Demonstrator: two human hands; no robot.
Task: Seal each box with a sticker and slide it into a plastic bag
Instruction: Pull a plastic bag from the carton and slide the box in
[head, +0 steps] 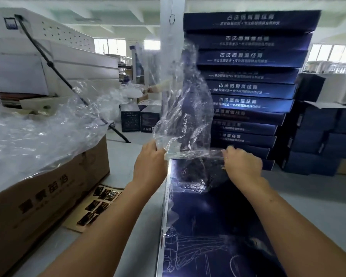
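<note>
The dark blue box [208,226] lay flat straight in front of the person, its far end at the mouth of a clear plastic bag [188,108] that billowed upward, mostly empty. The left hand [150,162] pinched the bag's rim at the box's far left corner, fingers curled. The right hand [242,164] pinched the rim on the right the same way. The bagging looked barely begun, with most of the box still to slide in. Whether a sticker already sealed it could not be told.

Behind stood a tall stack of matching blue boxes [248,86], and more dark boxes [318,136] were piled to the right. On the left, an open cardboard carton [48,186] held a heap of loose clear bags [38,132]. Beside it on the floor lay a sheet of dark stickers [98,204].
</note>
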